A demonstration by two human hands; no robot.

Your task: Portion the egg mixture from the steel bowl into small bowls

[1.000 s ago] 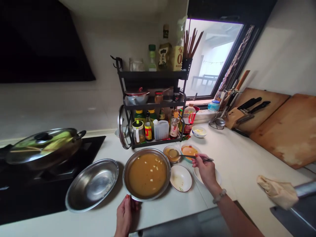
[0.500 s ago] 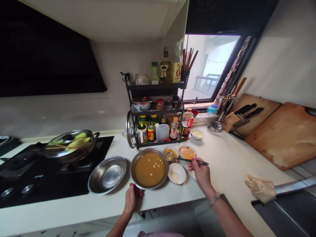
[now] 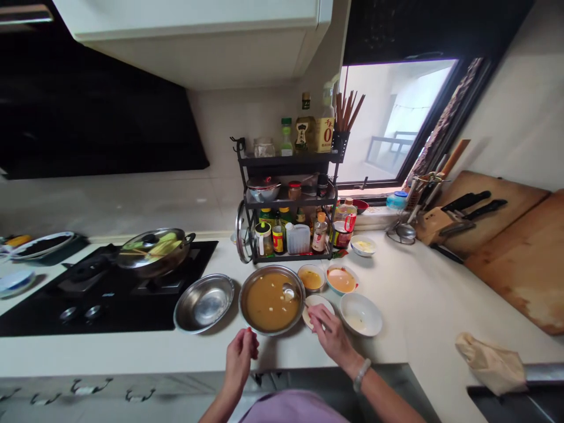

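A steel bowl of brown sauce stands on the white counter in front of me. My left hand touches its near rim, fingers curled together. My right hand holds a metal spoon by the handle, and the spoon's bowl dips into the sauce. Beside my right hand lie a small empty white dish and a white bowl. Behind them stand two small bowls of sauce, one brownish and one orange.
An empty steel bowl sits left of the sauce bowl. A lidded pan rests on the black hob. A black condiment rack stands behind. Cutting boards and a knife block line the right wall. A crumpled cloth lies near the sink.
My right hand has carried the spoon left from the small brownish bowl into the big sauce bowl. The view has pulled back and shows more of the hob and counter.
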